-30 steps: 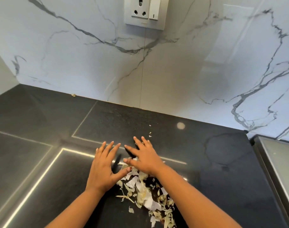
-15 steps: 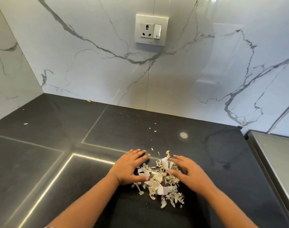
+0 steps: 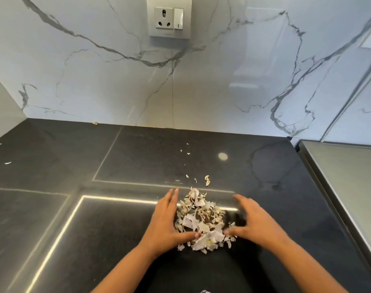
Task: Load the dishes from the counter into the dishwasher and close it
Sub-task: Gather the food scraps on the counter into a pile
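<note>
No readable text, brand or number anywhere. Only sign: a short vertical "I" mark on the rocker switch (image 3: pixel 178 18) of the wall socket plate (image 3: pixel 169 17), at 12 o'clock.

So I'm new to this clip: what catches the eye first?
A pale heap of papery peel scraps on the black counter, flanked by the left hand and right hand, both flat with straight fingers. Behind, a white marble wall carries a socket plate.
</note>
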